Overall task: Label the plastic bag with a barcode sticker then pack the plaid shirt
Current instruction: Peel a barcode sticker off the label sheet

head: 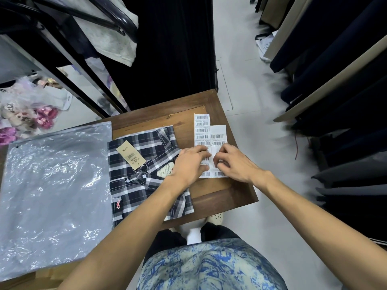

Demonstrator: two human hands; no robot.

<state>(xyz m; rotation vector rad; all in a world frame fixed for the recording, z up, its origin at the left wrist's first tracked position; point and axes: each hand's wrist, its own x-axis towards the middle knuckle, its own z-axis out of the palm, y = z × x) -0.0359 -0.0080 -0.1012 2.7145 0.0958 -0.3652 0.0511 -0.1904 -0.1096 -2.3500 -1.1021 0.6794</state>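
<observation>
A folded black-and-white plaid shirt [144, 174] with a brown price tag lies in the middle of a small wooden table [219, 195]. A large grey plastic bag [56, 189] lies flat to its left. Two white barcode sticker sheets [202, 130] rest on the table's right side. My left hand [189, 164] presses flat on the sheets. My right hand [236, 162] pinches at a sticker on the right-hand sheet with thumb and fingertips; whether the sticker has lifted is hidden by the fingers.
Dark garments [345, 91] hang along the right. A black metal rack [69, 65] and a dark curtain [171, 49] stand behind the table. Bags of pink items [31, 114] lie on the floor at the left. My feet show below the table's edge.
</observation>
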